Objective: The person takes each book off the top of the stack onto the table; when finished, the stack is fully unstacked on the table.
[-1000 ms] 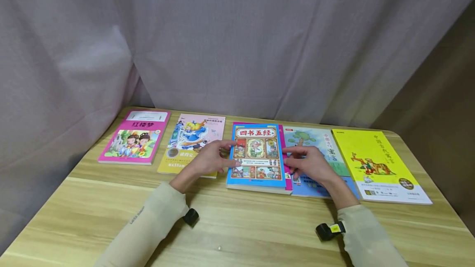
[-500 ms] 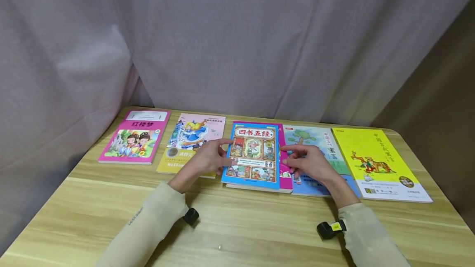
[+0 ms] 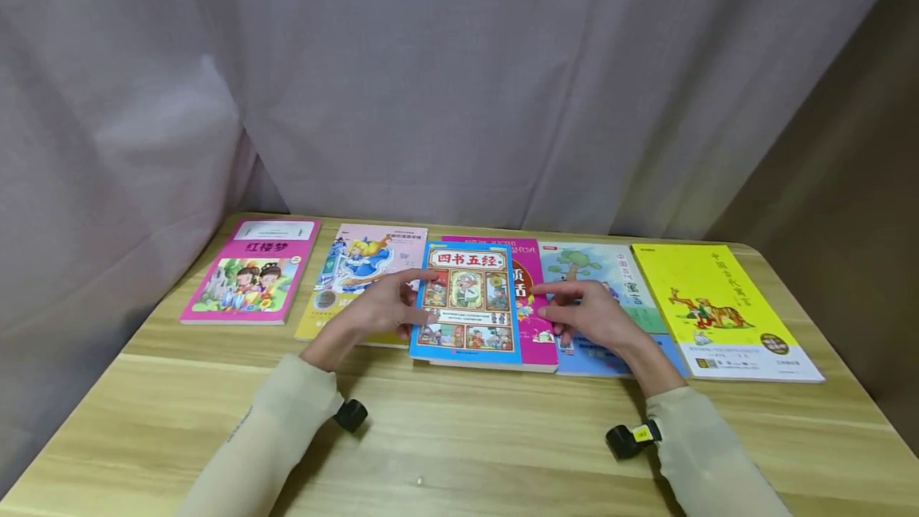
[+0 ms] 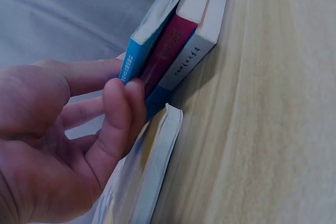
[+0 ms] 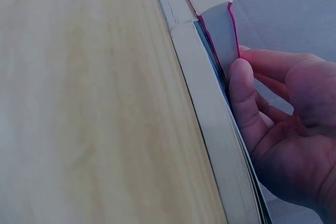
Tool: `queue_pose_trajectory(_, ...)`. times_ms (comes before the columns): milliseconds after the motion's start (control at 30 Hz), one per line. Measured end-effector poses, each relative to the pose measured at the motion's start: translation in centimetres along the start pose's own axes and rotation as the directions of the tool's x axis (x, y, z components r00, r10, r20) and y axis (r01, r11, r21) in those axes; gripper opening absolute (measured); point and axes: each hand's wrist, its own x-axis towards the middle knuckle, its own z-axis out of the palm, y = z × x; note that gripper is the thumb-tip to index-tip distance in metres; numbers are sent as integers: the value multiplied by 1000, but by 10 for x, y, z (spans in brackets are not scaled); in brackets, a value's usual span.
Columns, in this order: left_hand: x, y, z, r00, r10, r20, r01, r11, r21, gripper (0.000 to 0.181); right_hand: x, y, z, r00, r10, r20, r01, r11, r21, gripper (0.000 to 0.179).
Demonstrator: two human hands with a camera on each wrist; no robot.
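Observation:
A blue-covered picture book (image 3: 470,301) overlaps a magenta book (image 3: 527,255), leaving the magenta cover's right strip showing. My left hand (image 3: 380,305) grips the blue book by its left edge; in the left wrist view, thumb and fingers are at its blue spine (image 4: 127,66). There the blue book leans away from the magenta spine (image 4: 170,43) at an angle. My right hand (image 3: 596,313) pinches the right edge of the magenta book. In the right wrist view, the thumb lies against its page edges (image 5: 223,30) and the index finger at its cover.
Beneath the magenta book's right side lies a green-and-blue book (image 3: 574,266). A yellow book (image 3: 689,278) is at the right, a pink-and-yellow book (image 3: 359,262) left of centre and another magenta book (image 3: 251,274) at far left. A grey curtain (image 3: 431,86) hangs behind the wooden table (image 3: 459,437).
My left hand has drawn the blue book leftward, uncovering more of the magenta book below. My right hand has stayed at the magenta book's right edge. The head view has shifted slightly.

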Motion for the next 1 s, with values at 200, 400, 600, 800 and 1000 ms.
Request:
queue_pose_trajectory(200,-1,-2,-3,1000,3,21,-3,1000,3,72,-1,-2,0,1000,-15,-1,15,1000,10,48)
queue_pose_trajectory(400,-4,-6,-7,1000,8,18,-8,1000,-23,75,-1,-3,-1,1000,-15,3,15,1000,26,48)
queue_pose_trajectory(600,-6,-8,-8,1000,3,23,-2,998,-66,80,1,0,0,999,-33,16,33,999,38,48)
queue_pose_trajectory(800,-6,-8,-9,1000,10,-2,-10,990,-137,82,1,2,1,1000,-17,12,16,999,28,44)
queue_pose_trajectory(1000,-7,-8,-9,996,83,-28,-86,986,-146,81,-1,2,-1,1000,-27,12,27,999,41,44)
